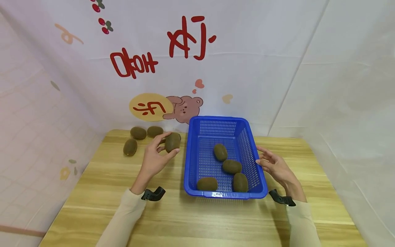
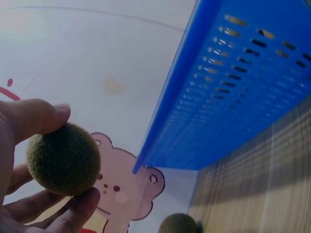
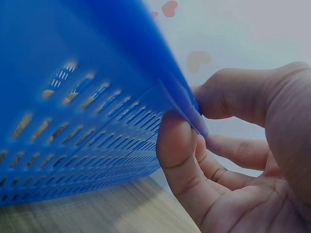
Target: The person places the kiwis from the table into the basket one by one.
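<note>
Left hand (image 1: 157,156) is curled round a fuzzy brown oval kiwi (image 1: 172,142), just left of the blue plastic mesh basket (image 1: 234,195) with four more kiwis (image 1: 232,167) inside; right hand (image 1: 276,167) pinches the basket's rim (image 1: 263,178).

Red characters (image 1: 203,37) on backdrop (image 1: 253,41), label (image 1: 217,194) on basket (image 1: 192,157): none legible.
</note>
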`<state>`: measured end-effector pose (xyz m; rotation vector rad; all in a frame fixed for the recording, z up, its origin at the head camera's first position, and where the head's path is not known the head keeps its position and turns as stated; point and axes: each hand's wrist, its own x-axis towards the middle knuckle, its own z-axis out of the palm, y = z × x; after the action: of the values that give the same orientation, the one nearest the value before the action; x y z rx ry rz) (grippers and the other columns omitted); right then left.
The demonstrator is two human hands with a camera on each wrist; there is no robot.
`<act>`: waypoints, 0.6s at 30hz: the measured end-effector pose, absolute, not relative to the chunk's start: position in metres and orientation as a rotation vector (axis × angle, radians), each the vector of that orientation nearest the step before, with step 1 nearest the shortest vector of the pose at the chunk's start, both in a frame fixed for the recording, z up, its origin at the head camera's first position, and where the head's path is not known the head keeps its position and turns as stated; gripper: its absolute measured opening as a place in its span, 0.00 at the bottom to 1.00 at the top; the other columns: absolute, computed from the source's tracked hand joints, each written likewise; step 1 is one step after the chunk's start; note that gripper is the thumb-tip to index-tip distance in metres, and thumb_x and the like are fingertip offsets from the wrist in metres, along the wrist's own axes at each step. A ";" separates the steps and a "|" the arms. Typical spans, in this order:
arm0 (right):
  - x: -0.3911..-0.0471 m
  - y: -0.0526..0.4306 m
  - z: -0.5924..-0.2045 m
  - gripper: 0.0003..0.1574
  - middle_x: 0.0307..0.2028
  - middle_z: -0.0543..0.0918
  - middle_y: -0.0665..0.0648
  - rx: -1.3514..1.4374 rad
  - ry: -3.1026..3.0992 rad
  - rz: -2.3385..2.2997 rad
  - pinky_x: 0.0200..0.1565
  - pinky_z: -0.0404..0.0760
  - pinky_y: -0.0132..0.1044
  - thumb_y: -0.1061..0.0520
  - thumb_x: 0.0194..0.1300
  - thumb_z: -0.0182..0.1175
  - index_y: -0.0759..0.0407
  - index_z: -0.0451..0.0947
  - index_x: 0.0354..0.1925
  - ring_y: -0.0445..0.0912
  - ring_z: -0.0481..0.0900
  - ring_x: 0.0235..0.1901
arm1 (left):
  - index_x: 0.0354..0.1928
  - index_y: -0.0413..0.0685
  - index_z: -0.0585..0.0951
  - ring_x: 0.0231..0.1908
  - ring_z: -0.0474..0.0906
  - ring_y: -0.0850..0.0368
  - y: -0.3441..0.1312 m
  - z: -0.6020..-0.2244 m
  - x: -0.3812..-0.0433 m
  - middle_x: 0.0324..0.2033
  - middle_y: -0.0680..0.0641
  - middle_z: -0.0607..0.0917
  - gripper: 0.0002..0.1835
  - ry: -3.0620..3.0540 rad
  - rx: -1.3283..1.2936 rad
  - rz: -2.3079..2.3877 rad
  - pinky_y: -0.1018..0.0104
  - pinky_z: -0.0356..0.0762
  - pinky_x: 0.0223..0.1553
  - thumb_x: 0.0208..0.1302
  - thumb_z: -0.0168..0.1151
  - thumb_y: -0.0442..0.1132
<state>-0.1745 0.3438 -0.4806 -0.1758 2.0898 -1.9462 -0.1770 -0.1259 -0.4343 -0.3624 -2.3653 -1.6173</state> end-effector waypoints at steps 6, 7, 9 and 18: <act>-0.175 0.344 -0.479 0.45 0.48 0.79 0.53 -0.172 2.091 -1.948 0.50 0.86 0.32 0.61 0.73 0.62 0.60 0.52 0.80 0.39 0.85 0.44 | 0.69 0.52 0.76 0.59 0.78 0.48 -0.113 -0.427 -0.182 0.63 0.46 0.80 0.36 -2.352 -0.403 -1.662 0.54 0.83 0.57 0.58 0.78 0.40; -0.175 0.344 -0.479 0.45 0.48 0.79 0.53 -0.177 2.091 -1.946 0.49 0.86 0.32 0.61 0.74 0.61 0.61 0.52 0.80 0.39 0.84 0.44 | 0.69 0.52 0.77 0.59 0.78 0.48 -0.111 -0.427 -0.182 0.63 0.46 0.80 0.36 -2.351 -0.410 -1.664 0.53 0.83 0.57 0.58 0.78 0.40; -0.175 0.344 -0.478 0.46 0.48 0.79 0.53 -0.189 2.090 -1.942 0.50 0.86 0.32 0.61 0.74 0.61 0.61 0.51 0.80 0.39 0.84 0.44 | 0.69 0.51 0.76 0.59 0.79 0.48 -0.108 -0.427 -0.183 0.63 0.46 0.80 0.36 -2.350 -0.426 -1.669 0.50 0.83 0.57 0.58 0.78 0.41; -0.173 0.342 -0.477 0.46 0.48 0.78 0.55 -0.178 2.101 -1.931 0.50 0.86 0.32 0.60 0.74 0.62 0.62 0.51 0.80 0.39 0.85 0.44 | 0.69 0.47 0.75 0.59 0.80 0.46 -0.091 -0.426 -0.186 0.62 0.44 0.80 0.37 -2.358 -0.504 -1.687 0.57 0.85 0.56 0.58 0.78 0.40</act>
<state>-0.1731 0.3419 -0.4768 -0.1778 2.1011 -1.9310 -0.1864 -0.0915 -0.4263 -0.5043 -2.3580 -1.6871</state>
